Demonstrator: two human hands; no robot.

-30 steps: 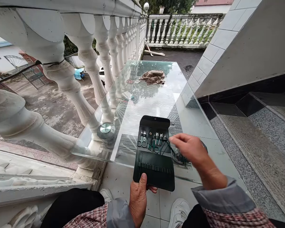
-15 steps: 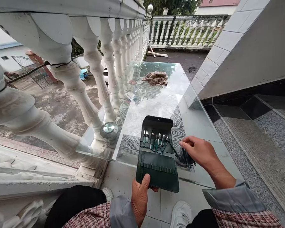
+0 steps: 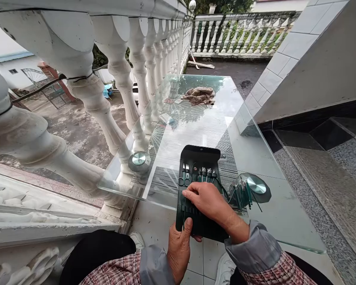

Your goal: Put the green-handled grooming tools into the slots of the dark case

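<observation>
An open dark green manicure case (image 3: 200,152) is tilted over the near end of the glass table. Its lower edge is gripped by my left hand (image 3: 179,245), thumb on top and fingers underneath. Small scissors (image 3: 184,181), nail clippers (image 3: 207,174) and other tools sit in the upper half. Over the lower flap, my right hand (image 3: 209,202) has its fingers pinched near the left loops; what they hold is hidden. A thin tool shaft shows below those fingertips. To the right, several loose slim green tools (image 3: 243,194) lie with a clear plastic bag on the glass.
The glass table (image 3: 284,213) carries a crumpled brown cloth (image 3: 198,95) and a small white card (image 3: 164,117) farther back. Round metal-topped supports (image 3: 139,159) show under the glass. A white balustrade (image 3: 115,79) runs along the left, with stone steps (image 3: 320,174) to the right.
My right hand has moved left from beside the loose tools to above the case's lower flap. My left hand still holds the case. The view has shifted slightly.
</observation>
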